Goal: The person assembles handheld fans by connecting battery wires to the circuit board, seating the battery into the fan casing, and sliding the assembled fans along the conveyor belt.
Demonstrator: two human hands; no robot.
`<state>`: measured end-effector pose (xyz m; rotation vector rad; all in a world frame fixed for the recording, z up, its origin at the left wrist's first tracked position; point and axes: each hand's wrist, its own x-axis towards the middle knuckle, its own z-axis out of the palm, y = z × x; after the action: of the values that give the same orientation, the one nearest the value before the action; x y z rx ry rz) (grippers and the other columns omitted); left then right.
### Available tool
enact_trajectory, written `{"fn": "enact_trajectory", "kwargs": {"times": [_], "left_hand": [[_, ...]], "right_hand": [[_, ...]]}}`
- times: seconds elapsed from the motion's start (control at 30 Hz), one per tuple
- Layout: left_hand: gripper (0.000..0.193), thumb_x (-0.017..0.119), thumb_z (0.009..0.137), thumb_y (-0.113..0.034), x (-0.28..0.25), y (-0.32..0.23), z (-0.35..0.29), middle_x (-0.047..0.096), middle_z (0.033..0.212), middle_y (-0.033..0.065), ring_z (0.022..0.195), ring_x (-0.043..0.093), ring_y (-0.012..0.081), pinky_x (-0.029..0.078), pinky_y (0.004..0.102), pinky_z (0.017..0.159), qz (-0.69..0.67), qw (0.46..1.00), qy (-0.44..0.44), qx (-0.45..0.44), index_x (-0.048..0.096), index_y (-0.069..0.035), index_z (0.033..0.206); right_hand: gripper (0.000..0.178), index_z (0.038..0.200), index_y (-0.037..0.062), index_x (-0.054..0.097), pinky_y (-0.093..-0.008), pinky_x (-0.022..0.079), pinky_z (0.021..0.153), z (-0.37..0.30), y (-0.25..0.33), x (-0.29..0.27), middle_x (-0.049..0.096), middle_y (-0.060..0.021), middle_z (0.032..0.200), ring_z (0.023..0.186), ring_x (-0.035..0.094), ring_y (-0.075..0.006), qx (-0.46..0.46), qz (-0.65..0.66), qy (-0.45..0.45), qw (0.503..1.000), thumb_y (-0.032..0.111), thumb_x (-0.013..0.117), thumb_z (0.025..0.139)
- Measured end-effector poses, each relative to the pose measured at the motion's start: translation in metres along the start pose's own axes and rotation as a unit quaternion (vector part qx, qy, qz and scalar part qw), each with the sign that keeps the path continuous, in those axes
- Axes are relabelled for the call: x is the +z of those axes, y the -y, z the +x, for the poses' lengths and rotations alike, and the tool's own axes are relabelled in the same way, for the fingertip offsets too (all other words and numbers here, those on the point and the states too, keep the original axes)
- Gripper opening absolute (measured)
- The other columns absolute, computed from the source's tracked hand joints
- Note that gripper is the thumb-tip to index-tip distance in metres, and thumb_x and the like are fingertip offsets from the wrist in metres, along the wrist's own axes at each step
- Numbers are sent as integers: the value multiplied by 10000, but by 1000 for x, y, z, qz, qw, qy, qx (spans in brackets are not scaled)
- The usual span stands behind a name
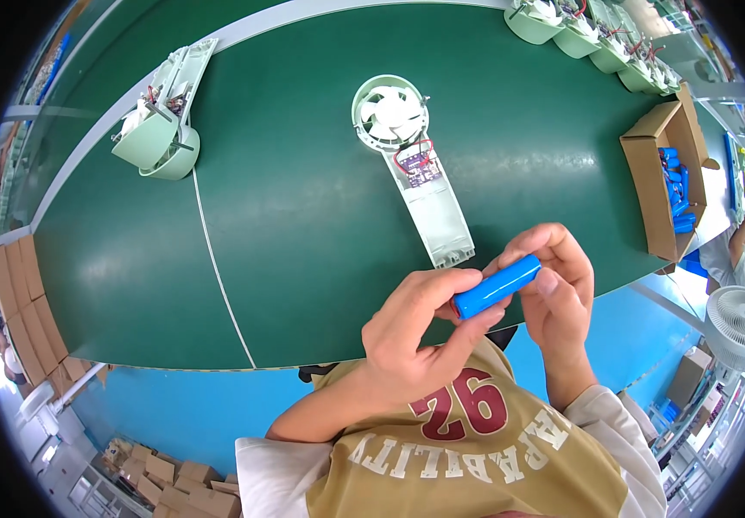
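Fingers of left hand (407,332) and right hand (560,298) pinch blue cylindrical battery (500,287) — long axis rising rightward; fan housing (435,214) just above, frame centre.

Stacked brown cartons (27,302) to my left, a thin white line (218,268) crossing the green tabletop (294,207), a jumble of cardboard boxes (174,483) low on my left, blue floor (208,410) below me, a white round fan (737,326) and a pale-clothed co-worker (729,257) to my right

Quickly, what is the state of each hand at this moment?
Left hand: closed, holding the left end of the blue cylinder between thumb and fingers.
Right hand: closed, holding the same cylinder at its right end.
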<state>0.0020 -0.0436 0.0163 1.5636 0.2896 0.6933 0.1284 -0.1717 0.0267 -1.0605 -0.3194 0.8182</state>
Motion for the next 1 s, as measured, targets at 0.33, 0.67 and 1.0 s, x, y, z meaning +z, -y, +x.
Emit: {"fn": "enact_trajectory", "kwargs": {"times": [0.33, 0.67, 1.0], "left_hand": [[442, 844, 723, 111, -4, 2, 0, 649, 992, 146, 764, 665, 132, 535, 216, 581, 5, 998, -15, 61, 636, 50, 1108], [492, 826, 717, 132, -9, 2, -4, 632, 1097, 157, 837, 674, 148, 566, 237, 664, -44, 997, 35, 57, 633, 55, 1162], [374, 713, 840, 103, -16, -12, -3, 618, 1163, 195, 861, 687, 190, 599, 254, 663, -145, 985, 79, -45, 619, 85, 1201]], "right_hand": [[237, 1136, 13, 578, -326, 555, 789, 1, -5, 1, 668, -121, 1068, 974, 691, -240, 90, 53, 7, 995, 60, 614, 906], [228, 903, -9, 620, -306, 477, 721, 2, 17, 14, 638, -110, 931, 830, 624, -204, 69, -185, 78, 977, 210, 635, 842], [120, 818, 17, 639, -302, 447, 551, 7, 19, 15, 654, -84, 752, 624, 588, -207, -127, -433, 140, 881, 71, 685, 722]]}}
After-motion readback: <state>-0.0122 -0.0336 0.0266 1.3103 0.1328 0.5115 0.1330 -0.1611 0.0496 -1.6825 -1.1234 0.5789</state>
